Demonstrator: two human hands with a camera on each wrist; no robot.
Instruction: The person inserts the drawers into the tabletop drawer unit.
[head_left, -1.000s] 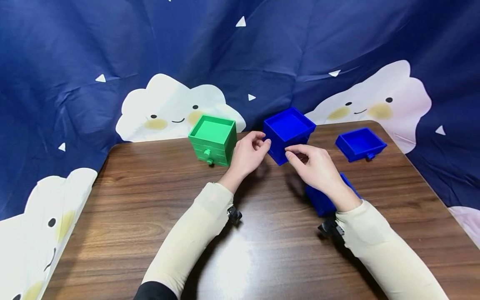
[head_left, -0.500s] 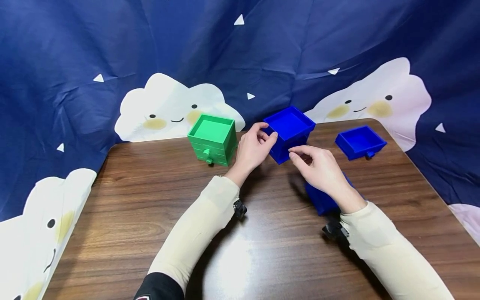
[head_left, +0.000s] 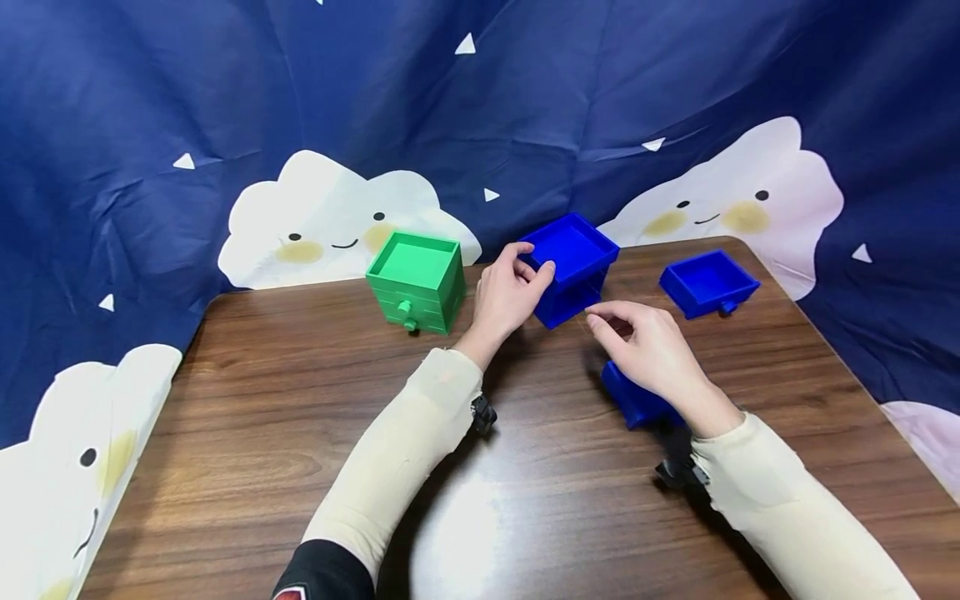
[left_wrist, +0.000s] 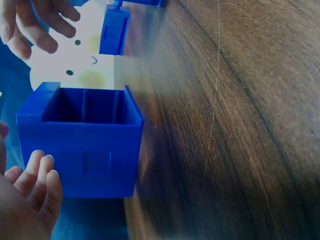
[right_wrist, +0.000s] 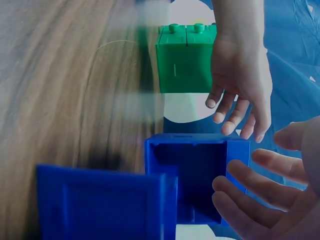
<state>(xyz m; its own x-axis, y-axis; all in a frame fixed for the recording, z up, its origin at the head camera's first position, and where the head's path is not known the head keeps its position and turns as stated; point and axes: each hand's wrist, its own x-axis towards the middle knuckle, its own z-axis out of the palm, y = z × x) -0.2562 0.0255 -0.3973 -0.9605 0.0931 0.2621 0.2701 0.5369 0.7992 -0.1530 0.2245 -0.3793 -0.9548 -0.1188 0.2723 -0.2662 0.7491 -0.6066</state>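
A small blue cabinet (head_left: 567, 250) with a shallow tray top stands near the table's back edge. Its front gapes in the right wrist view, where the hollow inside (right_wrist: 190, 175) shows. My left hand (head_left: 506, 296) is at the cabinet's left side, fingers loosely bent; in the left wrist view its fingertips (left_wrist: 50, 172) overlap the side wall. My right hand (head_left: 645, 346) hovers in front of the opening, holding nothing, its fingers (right_wrist: 260, 185) apart and relaxed. Beneath it a blue drawer (head_left: 630, 396) lies on the table, partly hidden by the hand.
Left of my left hand stands a green cabinet (head_left: 416, 283) with its drawers in and two round knobs in front. A second blue drawer (head_left: 708, 279) with a knob sits at the back right of the wooden table (head_left: 300, 433). A patterned blue curtain (head_left: 525, 100) hangs behind.
My left hand has shifted right and up along the cabinet's edge. My right hand has drawn back to the right, uncovering more of the opening. The head view has turned slightly.
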